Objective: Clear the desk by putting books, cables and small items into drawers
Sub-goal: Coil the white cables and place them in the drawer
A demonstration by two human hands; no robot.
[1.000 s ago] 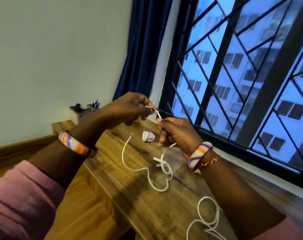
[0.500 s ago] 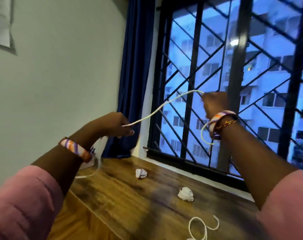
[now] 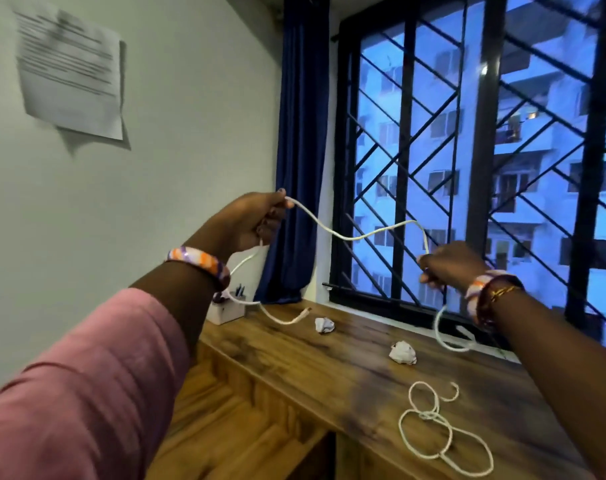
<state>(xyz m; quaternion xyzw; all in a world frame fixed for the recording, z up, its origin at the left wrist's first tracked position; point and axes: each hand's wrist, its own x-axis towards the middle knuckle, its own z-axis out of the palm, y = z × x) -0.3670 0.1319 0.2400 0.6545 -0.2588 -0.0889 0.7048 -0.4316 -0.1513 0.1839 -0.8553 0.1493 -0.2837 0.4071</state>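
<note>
Both hands raised above counter (image 3: pixel 294 368), stretching white cable (image 3: pixel 350 237) between them, likely straightening it for coiling. Left hand (image 3: pixel 249 223) pinching one stretch, right hand (image 3: pixel 447 265) clenching another; ends dangling. Second cable (image 3: pixel 443 434) lying looped on counter.

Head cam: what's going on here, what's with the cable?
A person is holding a thin white charging cable up in the air, stretched slackly between both hands over the wooden desk. The left hand grips one part, the right hand another; both ends dangle, the plug end near the desk. On the desk lie a second, looped white cord and two crumpled paper balls. No drawer is in view.
</note>
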